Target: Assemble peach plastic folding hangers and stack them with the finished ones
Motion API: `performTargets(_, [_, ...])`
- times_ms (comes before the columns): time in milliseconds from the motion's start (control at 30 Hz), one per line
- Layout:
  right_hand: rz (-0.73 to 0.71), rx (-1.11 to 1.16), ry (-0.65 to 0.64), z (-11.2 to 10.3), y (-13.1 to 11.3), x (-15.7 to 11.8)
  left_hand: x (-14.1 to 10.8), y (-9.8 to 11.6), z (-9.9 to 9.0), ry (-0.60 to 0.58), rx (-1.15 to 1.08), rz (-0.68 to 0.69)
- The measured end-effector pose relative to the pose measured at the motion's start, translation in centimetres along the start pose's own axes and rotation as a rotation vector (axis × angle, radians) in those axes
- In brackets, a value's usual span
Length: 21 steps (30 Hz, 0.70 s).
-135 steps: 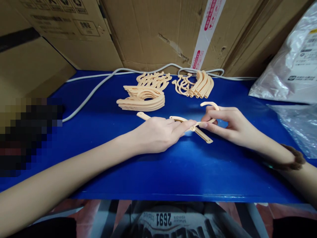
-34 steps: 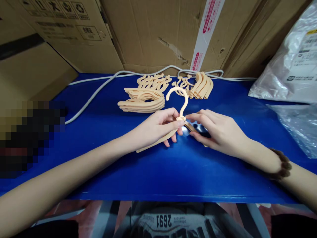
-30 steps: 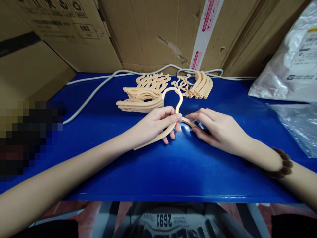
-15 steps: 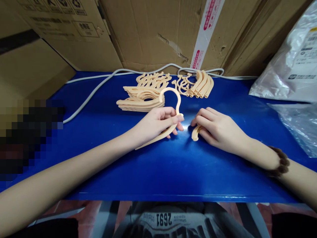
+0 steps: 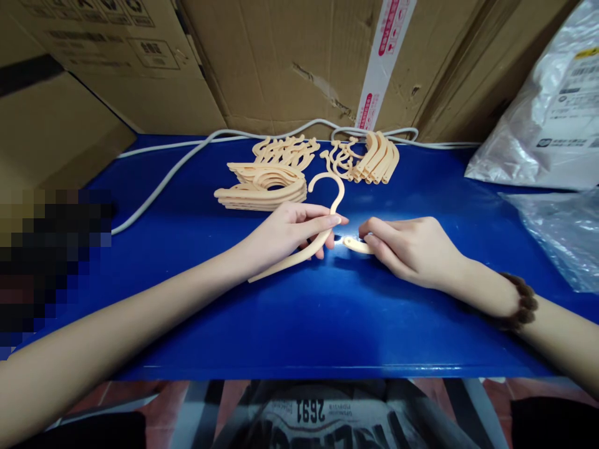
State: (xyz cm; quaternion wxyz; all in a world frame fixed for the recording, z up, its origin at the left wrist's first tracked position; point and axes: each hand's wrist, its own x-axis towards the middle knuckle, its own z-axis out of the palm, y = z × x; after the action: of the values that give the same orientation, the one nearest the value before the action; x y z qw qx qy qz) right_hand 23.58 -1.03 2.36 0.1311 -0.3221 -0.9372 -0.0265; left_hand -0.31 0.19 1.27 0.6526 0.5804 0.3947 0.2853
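Observation:
Between the fingers of my left hand [image 5: 299, 227] is a cream plastic hanger hook [image 5: 337, 187] joined to one curved hanger arm [image 5: 294, 259], which slopes down to the left. The hook curls upward above my thumb. My right hand [image 5: 412, 246] pinches another cream hanger arm [image 5: 358, 246]; its holed end points toward my left hand, and the rest is hidden by my fingers. A small gap lies between that end and the piece in my left hand. Behind my left hand sits a stack of folded hangers [image 5: 262, 187].
Loose hooks [image 5: 344, 159] and a row of hanger arms [image 5: 379, 159] lie at the back of the blue table [image 5: 299, 330], beside more wavy cream pieces [image 5: 285, 153]. A white cable [image 5: 173, 168] runs behind them. Cardboard boxes [image 5: 281, 62] stand behind; plastic bags [image 5: 538, 125] lie right.
My right hand has turned the hanger arm so its holed end now points left, nearer the hook. The hook in my left hand has tilted slightly. The whole view has shifted a little.

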Motion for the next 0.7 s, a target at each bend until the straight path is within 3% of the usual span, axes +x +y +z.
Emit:
performTargets(400, [-0.030,-0.075,-0.055,0.30,0.36,0.19,-0.34,0.20,-0.05,-0.043,0.174,0.008])
performTargets(700, [-0.131,-0.235,0.037,0.42,0.38,0.31,-0.31,0.79,0.10,-0.081,0.243,0.019])
